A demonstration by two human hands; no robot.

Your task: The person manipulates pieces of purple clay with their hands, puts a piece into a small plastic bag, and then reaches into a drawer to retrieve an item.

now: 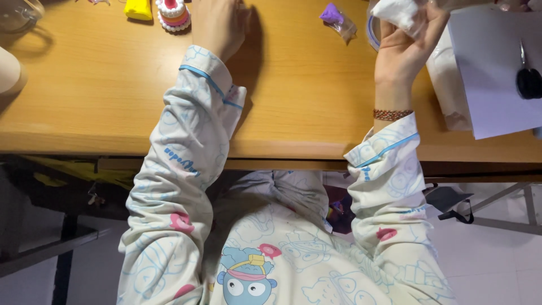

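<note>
Head view looks straight down on a smooth, light-brown wooden table [113, 96] with a rounded near edge. Both arms reach away over it in soft, pale sleeves printed with blue line cartoons and pink spots, each cuff trimmed in blue.

At the far right, the right hand [403, 48] is raised with the wrist bent slightly back, its fingers pinched around a soft, crumpled white lump [398, 11] that looks like dough or clay. A band of small reddish-brown beads [392, 114] circles that wrist. Just to the right of the hand lies a clear plastic bag [449, 85] with a pale powdery look, and over it a flat sheet of white paper [491, 68]; black scissor handles [529, 79] rest on the paper at the right edge.

Far centre, the left hand [219, 25] lies palm-down near the table's far edge; its fingers run out of view, so whether it holds anything cannot be told. Left of it stand a round pink-and-white tiered piece [173, 12] and a glossy yellow block [139, 8]. Between the two hands sits a small clear wrapper holding something purple [337, 18]. A clear glass jug [20, 14] shows at the far left corner.
</note>
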